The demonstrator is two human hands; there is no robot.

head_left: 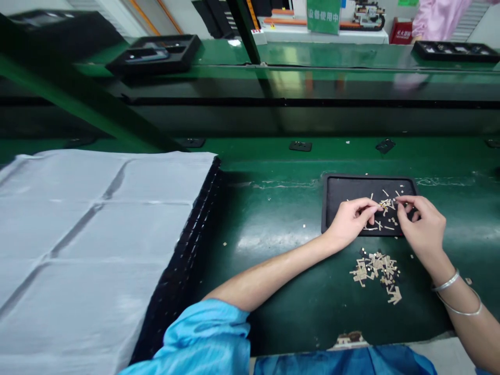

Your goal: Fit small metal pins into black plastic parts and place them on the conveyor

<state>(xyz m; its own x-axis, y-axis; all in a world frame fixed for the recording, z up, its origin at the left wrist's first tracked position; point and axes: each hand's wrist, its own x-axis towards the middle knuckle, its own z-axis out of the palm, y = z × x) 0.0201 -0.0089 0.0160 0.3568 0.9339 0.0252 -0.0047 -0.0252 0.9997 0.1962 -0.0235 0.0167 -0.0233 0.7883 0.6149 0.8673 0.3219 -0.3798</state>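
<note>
A black shallow tray (335, 195) lies on the green bench, with thin pale strips and tiny pieces scattered in it. My left hand (350, 221) is over the tray's front part, thumb and forefinger pinched together at a small piece too tiny to name. Over the tray's right side, my right hand (425, 224) has its thumb and forefinger drawn close, the other fingers curled; what lies between the tips is too small to make out. Nearer to me than the tray sits a loose pile of small beige and black pieces (377, 268).
A tall stack of black trays (183, 255) under a grey-white sheet (128, 229) stands at left. Small black parts (300, 146) lie along the bench's back. Above, a shelf (332, 54) carries black trays (156, 54). A person in a pink sleeve (439, 18) is beyond.
</note>
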